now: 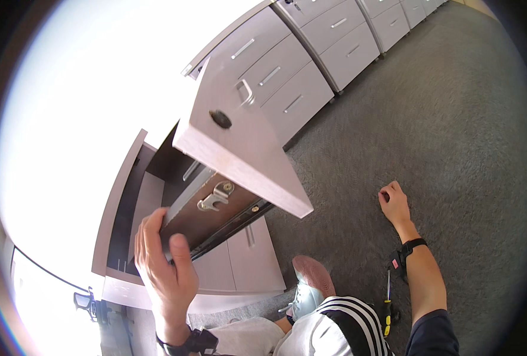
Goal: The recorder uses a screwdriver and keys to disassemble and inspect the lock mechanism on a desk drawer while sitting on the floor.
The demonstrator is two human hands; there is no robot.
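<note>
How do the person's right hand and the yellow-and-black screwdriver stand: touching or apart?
Apart. The head view shows grey carpet between the right hand and the screwdriver.

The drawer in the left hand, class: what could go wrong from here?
The tilted drawer could slip or swing, since only the left hand has a visible grip on it, near one end; the right hand is away from it. If dropped, it might strike the nearby shoe. The screwdriver on the carpet might get knelt on.
</note>
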